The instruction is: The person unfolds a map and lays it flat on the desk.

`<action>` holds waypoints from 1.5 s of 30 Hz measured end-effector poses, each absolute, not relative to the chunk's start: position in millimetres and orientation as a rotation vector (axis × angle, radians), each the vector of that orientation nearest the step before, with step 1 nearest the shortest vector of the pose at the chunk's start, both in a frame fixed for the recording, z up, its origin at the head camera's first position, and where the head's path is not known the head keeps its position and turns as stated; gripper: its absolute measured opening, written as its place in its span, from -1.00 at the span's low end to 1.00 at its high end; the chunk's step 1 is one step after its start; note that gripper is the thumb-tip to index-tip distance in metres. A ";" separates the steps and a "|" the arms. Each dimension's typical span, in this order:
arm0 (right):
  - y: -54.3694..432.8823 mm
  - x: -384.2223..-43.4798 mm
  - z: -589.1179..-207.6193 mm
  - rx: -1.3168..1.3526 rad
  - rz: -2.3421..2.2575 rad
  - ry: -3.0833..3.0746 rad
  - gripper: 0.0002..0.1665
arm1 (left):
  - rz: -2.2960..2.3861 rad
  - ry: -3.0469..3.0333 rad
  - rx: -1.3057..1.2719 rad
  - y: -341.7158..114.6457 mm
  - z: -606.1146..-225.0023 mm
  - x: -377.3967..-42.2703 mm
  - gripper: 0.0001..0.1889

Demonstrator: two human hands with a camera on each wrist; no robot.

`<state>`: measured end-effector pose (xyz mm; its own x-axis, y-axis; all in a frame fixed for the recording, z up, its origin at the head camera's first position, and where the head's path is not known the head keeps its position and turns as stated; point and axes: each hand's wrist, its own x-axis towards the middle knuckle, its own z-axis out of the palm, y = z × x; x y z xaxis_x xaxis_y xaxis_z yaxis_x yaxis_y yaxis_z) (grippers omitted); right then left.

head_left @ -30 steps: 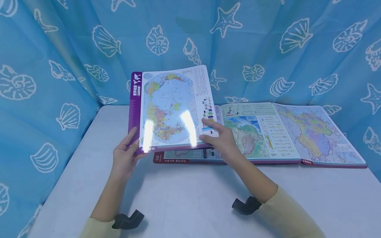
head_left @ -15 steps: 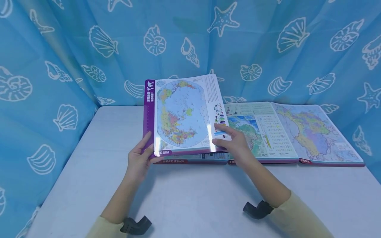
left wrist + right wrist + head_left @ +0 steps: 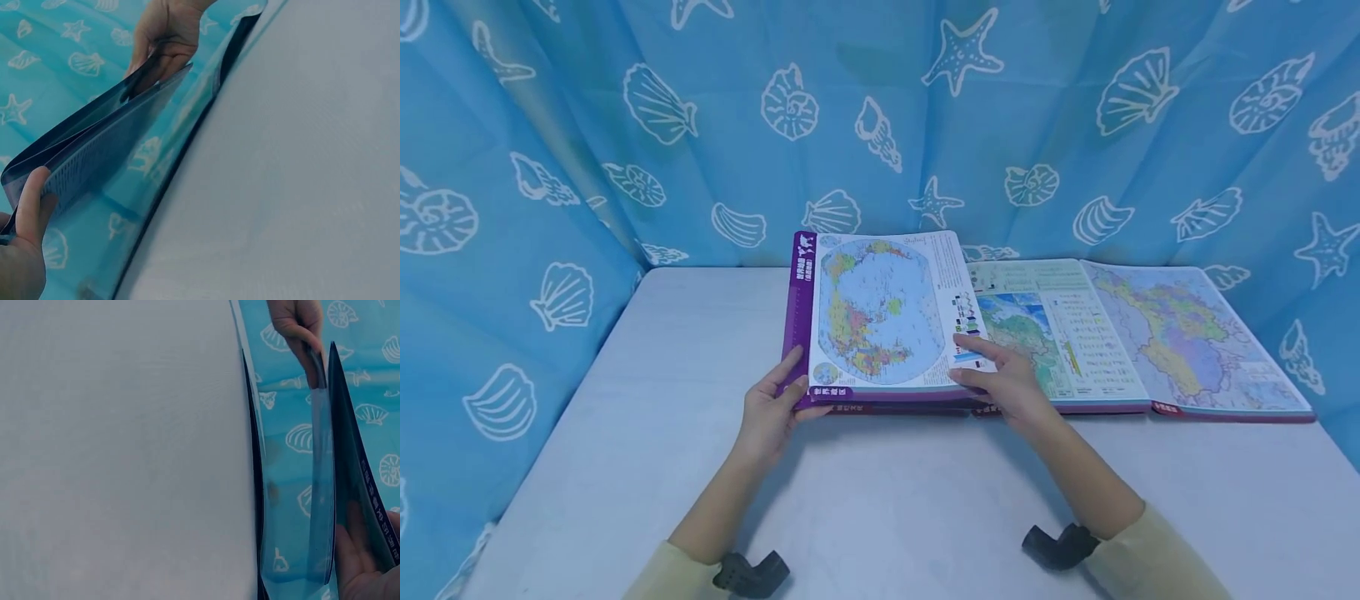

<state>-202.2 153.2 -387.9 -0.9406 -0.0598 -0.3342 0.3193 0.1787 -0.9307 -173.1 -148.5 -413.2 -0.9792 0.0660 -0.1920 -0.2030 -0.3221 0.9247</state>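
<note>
In the head view, a world map sheet (image 3: 887, 317) with a purple left border lies at a slight tilt over the left end of a row of maps. My left hand (image 3: 771, 408) grips its lower left corner, thumb on top and fingers beneath. On the opposite lower corner my right hand (image 3: 1003, 379) pinches the sheet, thumb and a finger across its printed face. The left wrist view shows my left hand (image 3: 28, 244) on glossy layered sheets (image 3: 106, 137). In the right wrist view, the sheets stand apart at their edges near my right hand (image 3: 369, 569).
Right of the held sheet lie a green relief map (image 3: 1022, 333) and a multicoloured map (image 3: 1195, 333), side by side. They rest on a white table (image 3: 895, 492). Behind hangs a blue curtain (image 3: 850, 100) with white shells and starfish.
Both hands have carried the world map right and down, lowering it over the leftmost map, which is now almost wholly covered. The other maps stay put.
</note>
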 end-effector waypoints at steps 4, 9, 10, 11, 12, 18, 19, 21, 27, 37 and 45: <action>152.6 -204.7 -394.9 0.238 -1.876 2.108 -0.29 | 2.418 1.722 -0.193 -149.9 -417.7 -175.4 -0.45; 151.8 -206.9 -400.7 0.228 -1.913 2.055 -0.29 | 2.412 1.726 -0.179 -152.2 -425.8 -179.0 -0.45; 151.7 -207.1 -401.4 0.227 -1.921 2.046 -0.29 | 2.408 1.727 -0.176 -152.7 -427.6 -179.7 -0.44; 151.6 -207.3 -402.3 0.228 -1.927 2.040 -0.29 | 2.403 1.728 -0.173 -153.1 -429.1 -180.3 -0.44; 151.7 -207.6 -403.1 0.233 -1.933 2.033 -0.30 | 2.398 1.731 -0.180 -153.3 -430.6 -180.9 -0.44; 152.3 -208.9 -405.2 0.251 -1.988 1.961 -0.30 | 2.375 1.742 -0.217 -153.4 -437.2 -183.4 -0.44; 152.6 -209.1 -405.1 0.247 -1.988 1.957 -0.30 | 2.373 1.741 -0.226 -153.3 -437.9 -183.7 -0.44; 153.5 -209.7 -404.8 0.241 -1.979 1.962 -0.30 | 2.366 1.746 -0.238 -153.3 -439.5 -184.0 -0.44; 155.9 -210.5 -399.7 0.217 -1.969 1.984 -0.29 | 2.346 1.790 -0.261 -154.5 -442.9 -185.2 -0.44; 164.6 -210.2 -385.3 0.215 -1.906 2.090 -0.27 | 2.309 1.821 -0.276 -157.5 -447.0 -188.4 -0.45; 176.7 -207.3 -367.5 0.214 -1.903 2.147 -0.26 | 2.275 1.858 -0.291 -156.4 -446.4 -189.6 -0.46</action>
<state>-207.3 176.7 -367.5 -0.9542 -0.0642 -0.2921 0.2822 0.1292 -0.9506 -189.6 -156.4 -446.4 -0.9627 0.0224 -0.2696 -0.2687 -0.1968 0.9429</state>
